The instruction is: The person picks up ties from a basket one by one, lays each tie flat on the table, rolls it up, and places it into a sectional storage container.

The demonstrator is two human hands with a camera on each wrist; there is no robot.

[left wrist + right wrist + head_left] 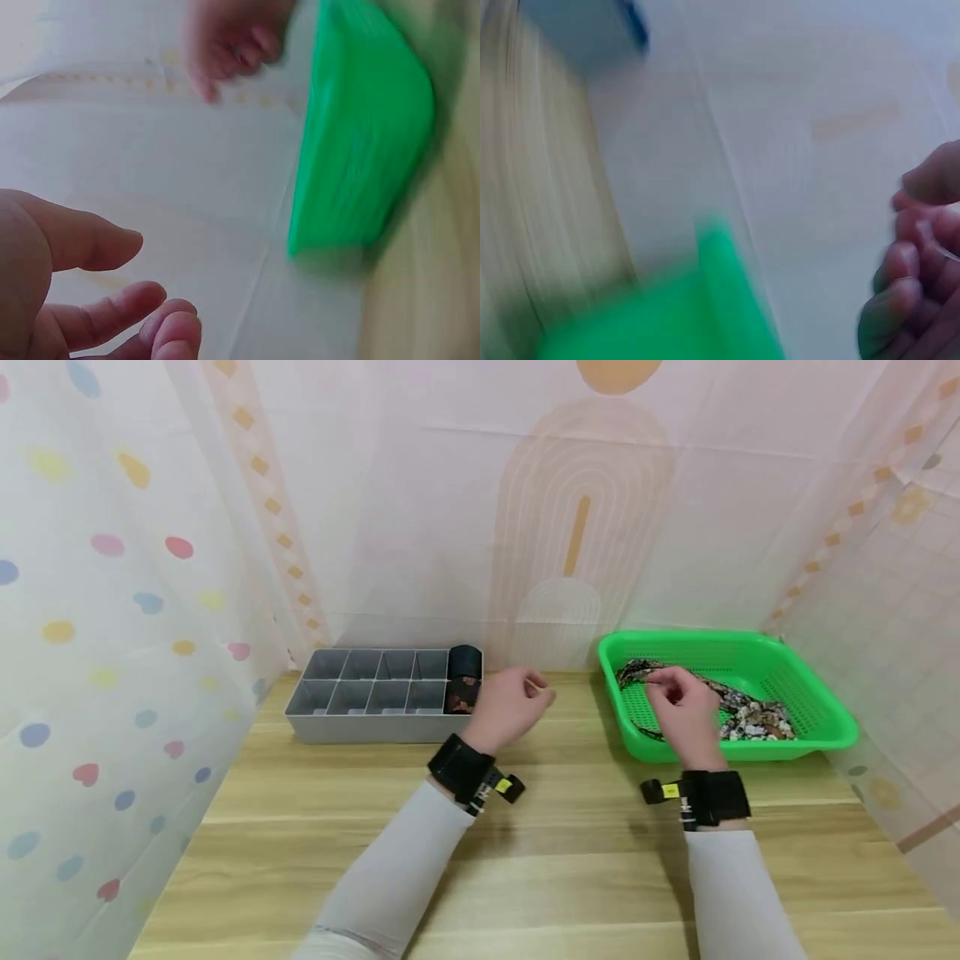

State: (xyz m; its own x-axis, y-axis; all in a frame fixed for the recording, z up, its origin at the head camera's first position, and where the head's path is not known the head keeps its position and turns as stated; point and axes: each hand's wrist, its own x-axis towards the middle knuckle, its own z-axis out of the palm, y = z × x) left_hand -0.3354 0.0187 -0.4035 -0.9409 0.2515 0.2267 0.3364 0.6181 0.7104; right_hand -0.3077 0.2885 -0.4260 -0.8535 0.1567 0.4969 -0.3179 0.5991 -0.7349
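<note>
My left hand (pixel 512 706) is in the air by the right end of the grey divided box (pixel 375 727). Its thumb and fingers are relaxed and apart in the left wrist view, with nothing between them. Two dark cloth rolls, a plain navy roll (pixel 465 662) and a brown-patterned roll (pixel 462 695), fill the box's rightmost column. Over the near left part of the green basket (pixel 813 727) hovers my right hand (pixel 686 714), fingers loosely curled around nothing visible. Long patterned cloth strips (pixel 753 718) lie in the basket, partly hidden behind this hand.
Both containers stand at the back of the wooden table (pixel 570 877), close to a printed curtain (pixel 420 527). A stretch of tabletop separates box and basket. Another curtain with coloured dots (pixel 112 610) hangs along the left side. The wrist views are blurred.
</note>
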